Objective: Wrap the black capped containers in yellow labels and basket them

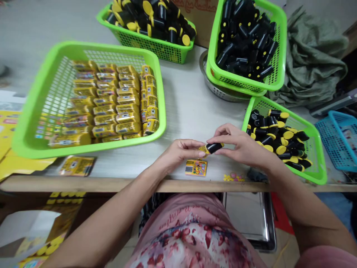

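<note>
My left hand pinches a small yellow printed wrapper between thumb and fingers. A black tube with a yellow end is partly inside that wrapper, and the fingertips of my right hand grip it from both sides. Both hands are above the front part of the table. Just below them lies a small stack of flat yellow printed wrappers. Nearest my right forearm is a green basket of black tubes with yellow caps.
At left, a large green basket holds rows of yellow-wrapped tubes. Two more green baskets of black tubes stand behind. Tiny yellow and pink pieces and a packet lie by the wooden table edge.
</note>
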Motion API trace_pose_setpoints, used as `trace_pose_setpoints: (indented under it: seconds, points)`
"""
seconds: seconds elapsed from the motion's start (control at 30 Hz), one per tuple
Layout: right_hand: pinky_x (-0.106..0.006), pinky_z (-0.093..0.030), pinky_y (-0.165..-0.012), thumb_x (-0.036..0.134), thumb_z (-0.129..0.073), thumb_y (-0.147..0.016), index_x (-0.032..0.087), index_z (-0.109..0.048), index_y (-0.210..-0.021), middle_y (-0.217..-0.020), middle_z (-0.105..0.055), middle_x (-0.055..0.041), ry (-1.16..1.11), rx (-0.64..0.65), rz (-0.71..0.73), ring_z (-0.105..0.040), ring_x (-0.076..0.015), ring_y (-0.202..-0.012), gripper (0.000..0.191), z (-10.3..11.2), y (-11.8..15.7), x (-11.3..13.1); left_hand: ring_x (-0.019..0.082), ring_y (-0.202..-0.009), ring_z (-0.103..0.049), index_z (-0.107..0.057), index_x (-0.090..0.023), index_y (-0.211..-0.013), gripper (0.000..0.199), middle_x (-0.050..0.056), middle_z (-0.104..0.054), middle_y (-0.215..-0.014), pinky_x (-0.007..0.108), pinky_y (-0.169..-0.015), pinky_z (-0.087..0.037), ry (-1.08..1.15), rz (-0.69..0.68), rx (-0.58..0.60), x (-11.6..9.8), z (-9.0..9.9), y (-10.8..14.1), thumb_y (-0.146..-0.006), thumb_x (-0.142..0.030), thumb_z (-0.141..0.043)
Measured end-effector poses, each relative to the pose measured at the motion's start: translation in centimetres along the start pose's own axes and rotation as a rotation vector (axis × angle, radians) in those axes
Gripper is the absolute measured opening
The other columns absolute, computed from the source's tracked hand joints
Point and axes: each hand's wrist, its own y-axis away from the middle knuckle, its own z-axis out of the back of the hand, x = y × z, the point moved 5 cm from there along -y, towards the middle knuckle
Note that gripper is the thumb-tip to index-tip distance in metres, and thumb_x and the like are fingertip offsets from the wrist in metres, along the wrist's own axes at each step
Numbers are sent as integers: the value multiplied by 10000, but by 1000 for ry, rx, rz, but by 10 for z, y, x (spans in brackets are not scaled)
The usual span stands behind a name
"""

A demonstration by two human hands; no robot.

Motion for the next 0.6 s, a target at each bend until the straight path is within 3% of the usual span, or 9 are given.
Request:
trace_pose_setpoints:
  seconds: [0.3, 0.47, 0.6]
  points:
    - [-367, -538, -880, 225, -692, -881, 289, -708, -1184, -1026, -595, -54, 3, -28, 36, -606, -178, -955, 310, -13, -10, -6, 101, -550, -535, -740, -165, -696, 320, -25, -662, -632, 250, -571, -466, -95, -134, -106, -2, 6, -2, -494, -336, -918]
    - [-360, -557, -854, 180, -656, -888, 290, -705, -1193, -1019, -591, -57, 53, -7, 24, -608, -182, -935, 327, -20, -9, -5, 111, -595, -544, -713, -161, -686, 341, -12, -669, -657, 247, -607, -439, -253, -206, -180, -7, 5, 2, -537, -405, -900]
    - [-404, -559, -914, 163, -593, -923, 321, -625, -1313, -1078, -615, -74, 109, -24, 49, -616, -206, -1001, 422, -24, -10, 1, 108, -596, -560, -715, -161, -714, 375, -20, -681, -667, 248, -627, -459, -212, -217, -176, -8, 4, 2, -513, -403, -918]
